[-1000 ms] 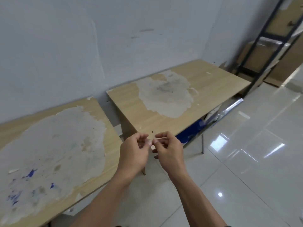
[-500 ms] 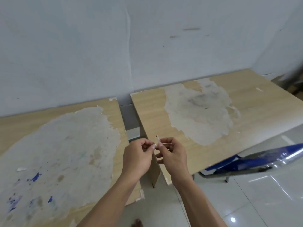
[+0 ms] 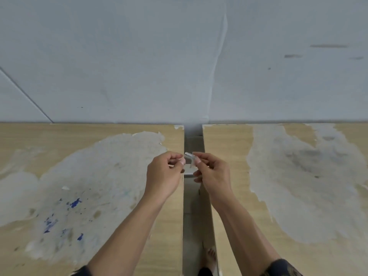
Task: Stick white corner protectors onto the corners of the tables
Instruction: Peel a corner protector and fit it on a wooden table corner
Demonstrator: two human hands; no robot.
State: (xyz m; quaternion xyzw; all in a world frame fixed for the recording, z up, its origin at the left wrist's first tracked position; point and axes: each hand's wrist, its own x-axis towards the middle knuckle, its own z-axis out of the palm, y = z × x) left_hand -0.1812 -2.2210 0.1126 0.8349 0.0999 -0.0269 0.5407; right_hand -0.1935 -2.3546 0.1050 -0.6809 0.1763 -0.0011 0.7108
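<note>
Pale wall ahead, left table and right table butted against it, a narrow gap between. Faced square-on now, not at a slant as a second ago, and standing at the gap.

Protector, a small pale L-shaped piece, held above the gap. Pinched at one end by thumb and forefinger of the left hand, at the other leg by those of the right hand. Turned more plainly to view than the mere sliver of half a second ago. Probably still being readied or oriented; not yet stuck anywhere.

Likeliest targets: the two far corners just beyond the fingertips, either side of the gap, the left one chipped white. Nothing lying between hands and corners. Peeled grey patches outward of both wrists, perhaps poor ground for adhesive. Blue flecks left of the left forearm; a foot down in the gap.
</note>
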